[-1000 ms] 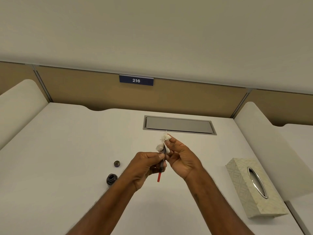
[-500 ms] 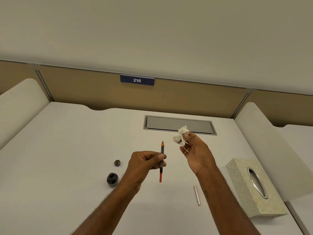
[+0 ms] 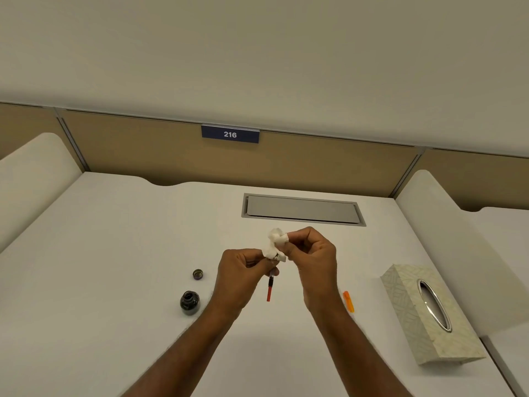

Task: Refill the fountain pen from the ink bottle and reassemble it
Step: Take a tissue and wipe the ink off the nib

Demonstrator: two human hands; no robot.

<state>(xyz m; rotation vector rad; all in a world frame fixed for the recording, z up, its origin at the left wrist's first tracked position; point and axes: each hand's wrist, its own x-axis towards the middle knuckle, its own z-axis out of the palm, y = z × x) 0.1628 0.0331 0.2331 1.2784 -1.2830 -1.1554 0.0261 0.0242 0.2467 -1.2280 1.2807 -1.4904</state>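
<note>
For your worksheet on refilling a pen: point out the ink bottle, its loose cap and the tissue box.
ink bottle (image 3: 189,302), head view, dark glass body.
cap (image 3: 197,274), head view, open inside.
tissue box (image 3: 412,310), head view, patterned top face.

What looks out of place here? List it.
No spill or damage shows. The ink bottle stands open, its cap lying apart behind it. An orange pen part lies loose by the right forearm, still off the pen. Both hands are busy with the tissue.

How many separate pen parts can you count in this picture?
2: the pen section held in the left hand, tip under tissue; an orange piece on the desk, partly hidden by the right forearm.
</note>
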